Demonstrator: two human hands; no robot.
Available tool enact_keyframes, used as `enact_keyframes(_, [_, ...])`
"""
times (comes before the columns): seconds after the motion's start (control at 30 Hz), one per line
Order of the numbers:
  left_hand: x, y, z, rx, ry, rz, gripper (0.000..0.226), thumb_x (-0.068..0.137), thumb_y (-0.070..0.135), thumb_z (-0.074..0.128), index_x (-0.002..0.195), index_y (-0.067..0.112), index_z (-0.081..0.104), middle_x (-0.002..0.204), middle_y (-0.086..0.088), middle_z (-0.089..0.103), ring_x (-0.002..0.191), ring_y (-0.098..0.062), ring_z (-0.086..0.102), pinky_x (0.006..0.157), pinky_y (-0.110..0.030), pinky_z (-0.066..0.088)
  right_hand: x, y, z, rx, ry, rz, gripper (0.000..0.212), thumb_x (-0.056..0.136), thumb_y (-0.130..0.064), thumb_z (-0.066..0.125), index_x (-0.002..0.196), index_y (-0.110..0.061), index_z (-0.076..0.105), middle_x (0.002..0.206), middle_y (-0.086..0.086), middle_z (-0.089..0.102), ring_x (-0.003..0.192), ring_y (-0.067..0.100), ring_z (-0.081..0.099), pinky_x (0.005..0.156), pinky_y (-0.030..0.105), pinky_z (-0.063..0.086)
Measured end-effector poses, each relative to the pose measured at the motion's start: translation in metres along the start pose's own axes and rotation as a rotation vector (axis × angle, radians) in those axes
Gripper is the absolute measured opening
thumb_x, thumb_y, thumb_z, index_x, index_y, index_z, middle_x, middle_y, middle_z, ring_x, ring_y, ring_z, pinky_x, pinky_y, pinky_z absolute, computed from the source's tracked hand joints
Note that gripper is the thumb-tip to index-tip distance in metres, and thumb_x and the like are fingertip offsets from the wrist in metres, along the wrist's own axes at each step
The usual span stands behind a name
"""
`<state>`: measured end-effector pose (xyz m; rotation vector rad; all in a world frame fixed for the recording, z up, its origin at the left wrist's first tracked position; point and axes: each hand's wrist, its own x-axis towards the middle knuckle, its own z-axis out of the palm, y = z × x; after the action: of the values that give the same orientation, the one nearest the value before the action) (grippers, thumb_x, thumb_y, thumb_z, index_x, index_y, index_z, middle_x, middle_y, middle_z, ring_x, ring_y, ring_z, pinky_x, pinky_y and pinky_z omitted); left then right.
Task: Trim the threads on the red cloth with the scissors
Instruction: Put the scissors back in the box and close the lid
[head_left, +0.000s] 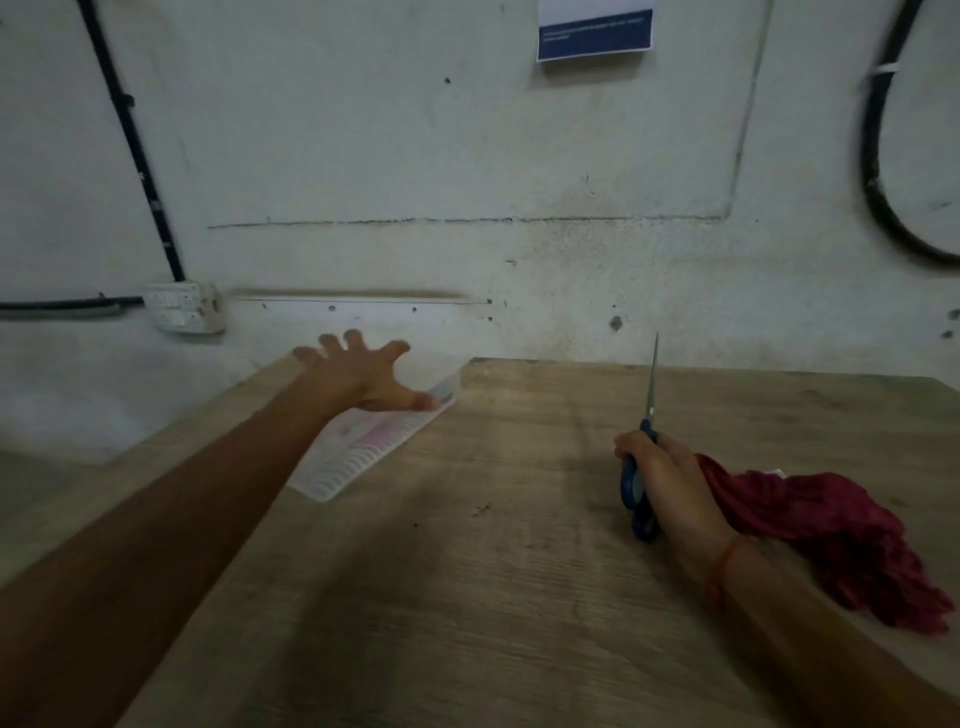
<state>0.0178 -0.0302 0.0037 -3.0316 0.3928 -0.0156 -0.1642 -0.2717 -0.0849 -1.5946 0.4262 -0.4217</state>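
Left hand (358, 376) is reaching out at centre left of frame, fingers spread apart, gripping nothing, thumb touching the far end of a flat white plastic sheet with pink print (363, 449) that is lying on the worn wooden table (467, 571). At centre right, right hand (662, 475) is clamping closed on the blue-handled steel scissors (647, 441), blades together and pointing up toward the wall. Crumpled dark red cloth (841, 540) is lying on the table just right of that hand, touching the wrist side, trailing toward lower right.

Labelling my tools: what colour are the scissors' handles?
Blue, seen in the head view: the scissors are gripped in the right hand.
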Motion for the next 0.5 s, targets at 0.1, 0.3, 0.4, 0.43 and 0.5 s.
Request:
enact_keyframes(0.1, [0.005, -0.024, 0.01, -0.077, -0.195, 0.061, 0.109, 0.071, 0.084, 0.055, 0.158, 0.032, 0.014, 0.166, -0.008, 0.017, 0.149, -0.036, 0.02, 0.12, -0.052, 0.02, -0.002, -0.002, 0.0, -0.014, -0.008, 0.004, 0.025, 0.099, -0.028, 0.048, 0.083, -0.008, 0.046, 0.05, 0.007, 0.045, 0.04, 0.019, 0.038, 0.039, 0.026, 0.034])
enact_keyframes(0.3, [-0.012, -0.01, 0.014, -0.206, -0.197, 0.037, 0.109, 0.067, 0.081, 0.064, 0.156, 0.036, 0.02, 0.165, -0.006, 0.021, 0.146, -0.036, 0.026, 0.119, -0.051, 0.022, -0.009, -0.002, 0.004, -0.155, 0.056, -0.052, 0.034, 0.098, -0.039, 0.052, 0.092, -0.005, 0.055, 0.078, 0.013, 0.049, 0.066, 0.022, 0.049, 0.058, 0.033, 0.04])
enact_keyframes(0.4, [-0.024, -0.004, 0.018, -0.355, -0.206, 0.025, 0.121, 0.046, 0.085, 0.064, 0.152, 0.04, 0.025, 0.16, -0.011, 0.03, 0.14, -0.038, 0.034, 0.113, -0.05, 0.031, -0.016, -0.004, 0.012, -0.214, 0.09, -0.14, 0.039, 0.097, -0.047, 0.051, 0.082, -0.011, 0.049, 0.069, 0.006, 0.044, 0.06, 0.017, 0.044, 0.057, 0.031, 0.037])
enact_keyframes(0.43, [-0.028, -0.003, 0.02, -0.38, -0.187, 0.018, 0.121, 0.044, 0.086, 0.064, 0.151, 0.042, 0.027, 0.158, -0.013, 0.031, 0.139, -0.038, 0.032, 0.111, -0.05, 0.032, -0.018, -0.006, 0.017, -0.221, 0.098, -0.148, 0.039, 0.097, -0.048, 0.05, 0.08, -0.012, 0.047, 0.066, 0.004, 0.043, 0.057, 0.015, 0.043, 0.055, 0.031, 0.037])
enact_keyframes(0.5, [-0.035, -0.003, 0.024, -0.384, -0.156, 0.003, 0.115, 0.051, 0.085, 0.066, 0.15, 0.044, 0.026, 0.154, -0.019, 0.03, 0.137, -0.04, 0.027, 0.108, -0.05, 0.033, -0.017, -0.011, 0.034, -0.158, 0.096, -0.088, 0.037, 0.097, -0.044, 0.053, 0.08, -0.011, 0.049, 0.065, 0.004, 0.044, 0.055, 0.016, 0.044, 0.054, 0.032, 0.037])
